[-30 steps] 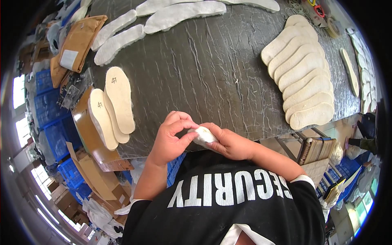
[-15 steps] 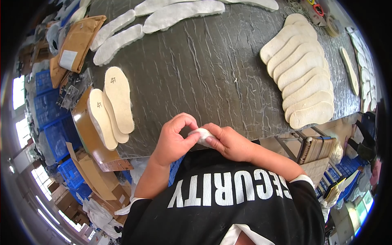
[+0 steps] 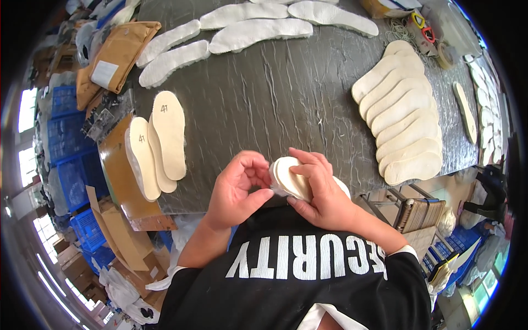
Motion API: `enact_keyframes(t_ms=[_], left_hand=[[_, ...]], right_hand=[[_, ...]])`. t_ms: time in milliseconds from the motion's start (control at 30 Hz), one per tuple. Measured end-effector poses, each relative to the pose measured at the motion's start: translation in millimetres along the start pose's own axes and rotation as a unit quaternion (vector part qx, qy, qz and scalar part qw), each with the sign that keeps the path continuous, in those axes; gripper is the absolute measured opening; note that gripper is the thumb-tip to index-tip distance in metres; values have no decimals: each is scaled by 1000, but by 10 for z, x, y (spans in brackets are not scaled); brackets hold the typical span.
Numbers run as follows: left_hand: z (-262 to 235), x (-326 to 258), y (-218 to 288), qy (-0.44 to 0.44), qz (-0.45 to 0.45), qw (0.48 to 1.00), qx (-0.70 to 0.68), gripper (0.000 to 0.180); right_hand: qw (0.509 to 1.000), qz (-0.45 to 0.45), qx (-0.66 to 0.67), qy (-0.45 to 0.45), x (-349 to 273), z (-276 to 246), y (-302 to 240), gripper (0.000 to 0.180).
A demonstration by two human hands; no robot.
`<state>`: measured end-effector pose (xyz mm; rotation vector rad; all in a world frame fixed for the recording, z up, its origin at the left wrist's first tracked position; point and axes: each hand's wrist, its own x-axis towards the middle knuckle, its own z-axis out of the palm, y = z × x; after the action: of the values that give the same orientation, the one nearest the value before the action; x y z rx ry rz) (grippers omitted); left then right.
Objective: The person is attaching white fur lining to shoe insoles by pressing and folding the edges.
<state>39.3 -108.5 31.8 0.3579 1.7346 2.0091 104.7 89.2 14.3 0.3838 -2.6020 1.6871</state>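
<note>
Since half a second ago, the layered insoles (image 3: pixel 290 180) have turned from a small white bundle between both hands to show their cream faces, and the left hand (image 3: pixel 236 190) has loosened its pinch. The right hand (image 3: pixel 325 192) holds them over the counter's near edge, its fingers laid across the top and its thumb beneath. The left hand's fingers are half open and curled beside the toe end; whether they touch it cannot be told.

On the dark, wrinkled counter (image 3: pixel 236 115), overlapping cream insoles (image 3: pixel 407 129) fan out to the right. White fleecy insoles (image 3: pixel 261 36) lie fleece-edged along the far side. To the left, black-marked insoles (image 3: pixel 169 137) overlap near a brown paper package (image 3: pixel 124 52), with an open cardboard carton (image 3: pixel 124 236) below the counter.
</note>
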Motion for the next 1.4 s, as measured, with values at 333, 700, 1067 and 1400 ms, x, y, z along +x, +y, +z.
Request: enact_keyframes(t_ms=[333,700,1067,1400], left_hand=[[151,-48,64,13,15,966,257,36],[-448,-34,-374,108,-137,985,-11,20],[-590,74,-689,69,-143,984,-84,19],[-609,299,-722,22,-222,973,-58,25]], right_hand=[[980,-62,-154,114,-3,189,84,73],[984,53,-171,-12,66,-75,448,48],[979,40,-202,-16,32,-6,454,20],[957,9,-290,-22,-79,100,724,23]])
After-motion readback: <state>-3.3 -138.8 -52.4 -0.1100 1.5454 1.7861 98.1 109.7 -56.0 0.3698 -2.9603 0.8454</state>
